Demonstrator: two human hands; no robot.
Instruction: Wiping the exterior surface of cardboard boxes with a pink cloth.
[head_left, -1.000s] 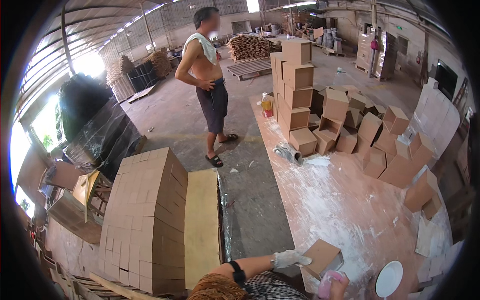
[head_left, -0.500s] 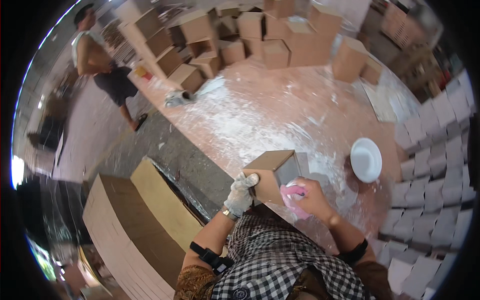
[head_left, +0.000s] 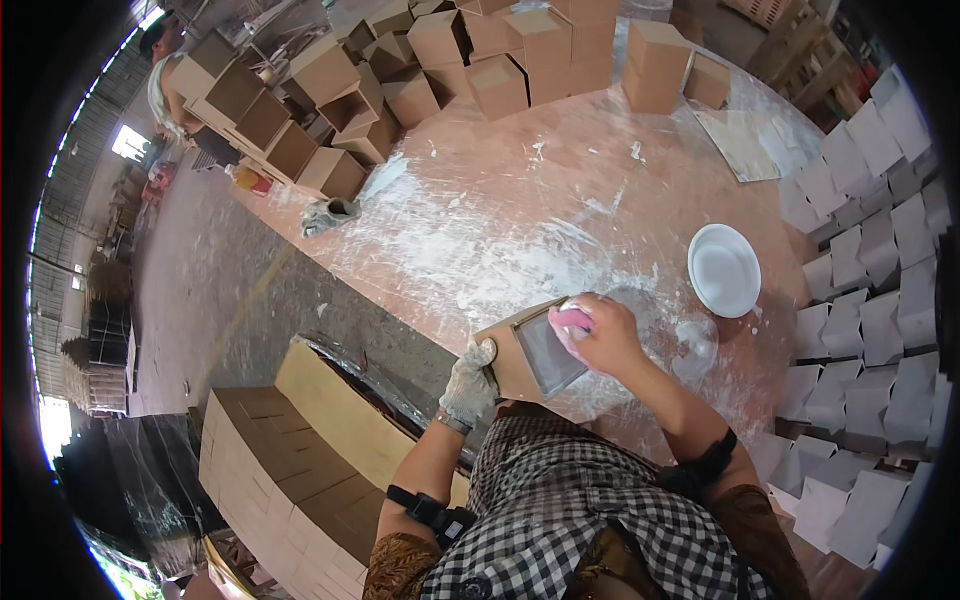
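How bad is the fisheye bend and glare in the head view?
Head view: strong barrel bend, black vignette around the rim; the stacked boxes and table edge curve. Windows at far left blow out white. Centre is sharp: left hand, right hand and the cardboard box are evenly lit, without hard shadows.

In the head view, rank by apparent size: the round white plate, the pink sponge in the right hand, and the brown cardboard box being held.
1. Brown cardboard box, though nearest the camera.
2. Round white plate.
3. Pink sponge, partly covered by the right hand.

tilted brown cardboard box (head_left: 525, 350), pink sponge (head_left: 573, 320) atop
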